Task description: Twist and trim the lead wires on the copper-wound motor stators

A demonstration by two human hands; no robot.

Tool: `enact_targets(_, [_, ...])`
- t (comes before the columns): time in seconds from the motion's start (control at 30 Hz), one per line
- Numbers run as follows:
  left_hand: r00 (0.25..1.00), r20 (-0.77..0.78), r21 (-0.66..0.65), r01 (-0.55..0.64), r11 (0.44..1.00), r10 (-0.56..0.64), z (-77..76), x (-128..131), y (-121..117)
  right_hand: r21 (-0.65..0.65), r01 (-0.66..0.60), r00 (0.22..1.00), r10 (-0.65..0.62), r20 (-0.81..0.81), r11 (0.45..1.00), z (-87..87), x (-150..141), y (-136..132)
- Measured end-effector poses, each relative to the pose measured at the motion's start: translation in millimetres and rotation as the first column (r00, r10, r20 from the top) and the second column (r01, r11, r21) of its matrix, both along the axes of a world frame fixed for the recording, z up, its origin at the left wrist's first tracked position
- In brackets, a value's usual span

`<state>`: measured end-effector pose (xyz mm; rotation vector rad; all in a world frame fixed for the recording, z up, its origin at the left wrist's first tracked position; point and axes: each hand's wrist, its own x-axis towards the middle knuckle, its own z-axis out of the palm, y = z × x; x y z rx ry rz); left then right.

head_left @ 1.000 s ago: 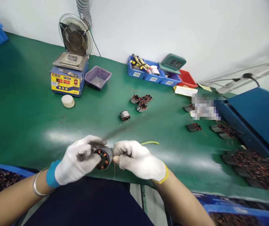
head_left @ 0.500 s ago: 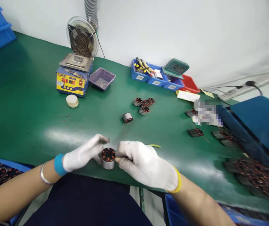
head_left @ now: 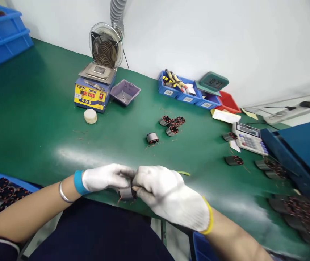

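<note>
White gloves [head_left: 174,197], silver bangle [head_left: 62,193]

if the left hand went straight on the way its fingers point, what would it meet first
Most likely the right hand: its curled fingers lie just ahead of the left hand, by the grey metal cylinder. Depth is unclear, so I can't tell whether the hands touch.

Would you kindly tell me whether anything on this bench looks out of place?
Thin wire scraps lie loose on the green mat, near the round white block, looking like stray offcuts. One wound metal ring also faces differently from the four grouped rings beyond it. Nothing looks clearly damaged.
</note>
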<state>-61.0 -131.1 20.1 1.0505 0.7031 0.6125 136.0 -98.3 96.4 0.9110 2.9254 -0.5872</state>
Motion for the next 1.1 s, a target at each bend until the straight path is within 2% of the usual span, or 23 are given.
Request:
enact_targets(0.03, [0.996,-0.062,0.049,0.071,0.996,-0.068,-2.1,0,1,0.05,-0.035,0.999,0.035,0.015,0.998,-2.4,0,0])
enact_targets(0.07, [0.984,-0.163,0.129,0.095,0.987,-0.073,-3.7,1,1,0.095,-0.07,0.997,0.067,0.035,0.993,-5.8,0,0])
enact_targets(0.1, [0.957,-0.289,0.245,0.087,0.966,-0.013,-5.0,1,1,0.138,-0.092,0.995,0.084,0.061,0.986,-10.1,0,-1])
enact_targets(0.13, [0.905,-0.413,0.39,0.077,0.917,0.1,-6.5,2,0,0.179,-0.102,0.992,0.085,0.096,0.979,-15.3,-1,-1])
enact_targets(0.17, [0.824,-0.512,0.543,0.094,0.834,0.24,-8.5,3,0,0.222,-0.097,0.988,0.068,0.136,0.97,-21.3,-2,-2])
enact_targets(0.2, [0.727,-0.566,0.675,0.138,0.725,0.389,-11.2,4,-1,0.257,-0.081,0.983,0.035,0.179,0.963,-28.1,-3,-3])
enact_targets(0.23, [0.633,-0.575,0.767,0.197,0.61,0.518,-14.7,5,-2,0.28,-0.06,0.976,-0.002,0.219,0.958,-35.6,-4,-4])
enact_targets(0.27, [0.556,-0.568,0.812,0.261,0.522,0.606,-18.8,6,-2,0.291,-0.029,0.969,-0.045,0.245,0.956,-43.7,-4,-5])
enact_targets(0.3, [0.509,-0.562,0.827,0.317,0.465,0.652,-23.3,7,-3,0.283,0.007,0.966,-0.079,0.245,0.959,-52.2,-3,-6])
enact_targets(0.33, [0.488,-0.565,0.825,0.355,0.439,0.665,-27.7,7,-3,0.25,0.052,0.972,-0.107,0.211,0.967,-60.6,-1,-7])
enact_targets(0.4, [0.495,-0.592,0.806,0.384,0.45,0.637,-35.1,6,-4,0.126,0.189,0.981,-0.192,0.008,0.974,-75.8,7,-8])
enact_targets(0.43, [0.502,-0.608,0.794,0.381,0.473,0.616,-37.8,5,-5,0.034,0.272,0.955,-0.265,-0.132,0.962,-81.7,11,-8])
enact_targets(0.5, [0.502,-0.626,0.779,0.356,0.517,0.597,-40.9,2,-6,-0.172,0.419,0.822,-0.453,-0.344,0.891,-89.3,19,-5])
enact_targets(0.57, [0.491,-0.63,0.773,0.326,0.544,0.601,-42.1,1,-6,-0.335,0.512,0.708,-0.61,-0.356,0.791,-91.8,20,1])
enact_targets(0.6, [0.492,-0.626,0.776,0.308,0.551,0.606,-42.2,1,-5,-0.391,0.528,0.698,-0.648,-0.305,0.753,-92.0,18,5])
enact_targets(0.63, [0.497,-0.619,0.779,0.291,0.555,0.608,-42.2,1,-5,-0.431,0.523,0.717,-0.653,-0.243,0.735,-91.8,15,10])
enact_targets(0.7, [0.518,-0.603,0.788,0.267,0.555,0.607,-41.9,1,-4,-0.483,0.461,0.798,-0.586,-0.14,0.744,-91.4,5,20])
enact_targets(0.77, [0.538,-0.596,0.79,0.265,0.552,0.595,-41.3,1,-4,-0.549,0.374,0.856,-0.506,-0.107,0.748,-91.4,-3,30])
enact_targets(0.83, [0.555,-0.589,0.796,0.27,0.542,0.588,-40.8,0,-4,-0.615,0.331,0.857,-0.501,-0.122,0.716,-90.7,-8,38])
enact_targets(0.9, [0.569,-0.575,0.804,0.263,0.532,0.588,-40.8,-1,-4,-0.612,0.356,0.847,-0.521,-0.109,0.706,-88.2,-9,41])
enact_targets(0.97, [0.581,-0.564,0.81,0.253,0.529,0.586,-41.3,-2,-4,-0.531,0.389,0.878,-0.477,-0.033,0.753,-84.1,-7,40])
enact_targets(1.03, [0.584,-0.567,0.806,0.251,0.535,0.58,-41.9,-4,-3,-0.468,0.359,0.924,-0.378,0.056,0.808,-80.2,-6,37])
enact_targets(1.1, [0.589,-0.571,0.802,0.254,0.54,0.572,-42.1,-6,-2,-0.404,0.353,0.933,-0.347,0.091,0.844,-78.3,-6,36])
